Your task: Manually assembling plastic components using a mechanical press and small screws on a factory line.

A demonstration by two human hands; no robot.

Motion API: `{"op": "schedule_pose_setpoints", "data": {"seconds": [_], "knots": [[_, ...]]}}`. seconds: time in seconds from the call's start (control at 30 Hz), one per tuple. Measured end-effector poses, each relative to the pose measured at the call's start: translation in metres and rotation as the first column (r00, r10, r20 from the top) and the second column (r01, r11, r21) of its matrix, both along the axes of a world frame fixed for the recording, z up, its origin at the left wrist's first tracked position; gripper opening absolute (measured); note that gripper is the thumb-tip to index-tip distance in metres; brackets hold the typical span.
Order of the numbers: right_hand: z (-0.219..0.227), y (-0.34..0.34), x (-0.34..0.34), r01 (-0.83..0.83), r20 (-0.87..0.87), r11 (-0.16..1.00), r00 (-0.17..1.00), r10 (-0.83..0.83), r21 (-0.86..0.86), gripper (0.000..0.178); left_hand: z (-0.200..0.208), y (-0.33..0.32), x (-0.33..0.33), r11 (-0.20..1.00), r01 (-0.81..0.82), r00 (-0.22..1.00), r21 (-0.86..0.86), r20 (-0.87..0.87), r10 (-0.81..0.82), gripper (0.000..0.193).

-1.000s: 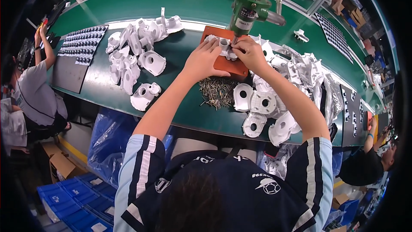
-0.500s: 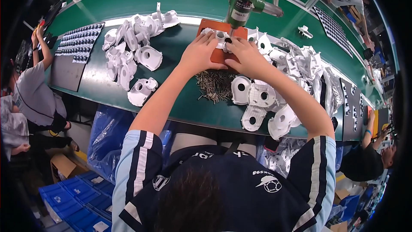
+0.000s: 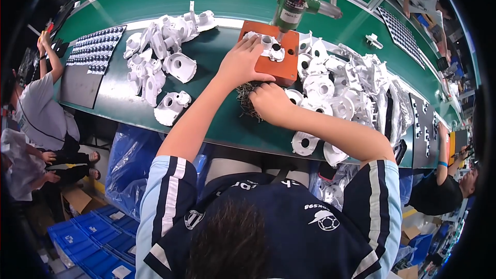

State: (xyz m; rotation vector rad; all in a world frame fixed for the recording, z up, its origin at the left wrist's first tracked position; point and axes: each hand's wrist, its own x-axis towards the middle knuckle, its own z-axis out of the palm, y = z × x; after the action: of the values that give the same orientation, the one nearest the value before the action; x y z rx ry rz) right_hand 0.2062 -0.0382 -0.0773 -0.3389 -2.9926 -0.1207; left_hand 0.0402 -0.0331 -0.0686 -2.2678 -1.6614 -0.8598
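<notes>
My left hand [image 3: 242, 62] grips the left side of a white plastic part [image 3: 274, 51], which lies on an orange block [image 3: 284, 74]. The part has a round collar and a dark hole. Directly above it hangs the tip of a green machine head [image 3: 289, 10]. My right hand [image 3: 271, 104] is at a heap of small metal screws or pins [image 3: 247, 104] in front of the block. Its fingers are curled down into the heap, so what they pinch is hidden.
White plastic parts lie piled on the green bench at left [image 3: 179, 67] and at right [image 3: 319, 87]. A tray of small dark pieces [image 3: 98, 46] sits farther left. Blue crates [image 3: 88, 237] stand below. Other people work at both sides.
My right hand has left the white part and come down toward me to the metal heap. My left hand stays on the part.
</notes>
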Motion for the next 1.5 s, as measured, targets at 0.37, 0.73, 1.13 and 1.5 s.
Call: {"op": "schedule_pose_setpoints", "data": {"seconds": [0.37,0.73,1.13,1.5], "knots": [[0.007,-0.005,-0.006,0.049,0.034,0.998,0.998,-0.047,-0.05,0.016,0.001,-0.002,0.0,1.0,-0.004,0.999,0.002,0.032,0.004,0.088],[0.025,0.003,0.0,0.091,0.007,0.985,0.996,-0.09,-0.144,0.022,-0.002,-0.003,-0.001,0.996,0.046,0.997,0.081,0.054,-0.05,0.084],[0.075,0.073,0.036,0.124,-0.171,0.612,0.9,-0.401,-0.781,0.011,0.007,-0.004,-0.002,0.999,-0.005,0.999,-0.034,0.04,0.006,0.082],[0.03,0.132,0.004,0.1,-0.216,0.457,0.779,-0.589,-0.884,0.045,0.002,-0.004,0.003,1.0,0.007,0.999,-0.02,0.037,-0.007,0.087]]}}
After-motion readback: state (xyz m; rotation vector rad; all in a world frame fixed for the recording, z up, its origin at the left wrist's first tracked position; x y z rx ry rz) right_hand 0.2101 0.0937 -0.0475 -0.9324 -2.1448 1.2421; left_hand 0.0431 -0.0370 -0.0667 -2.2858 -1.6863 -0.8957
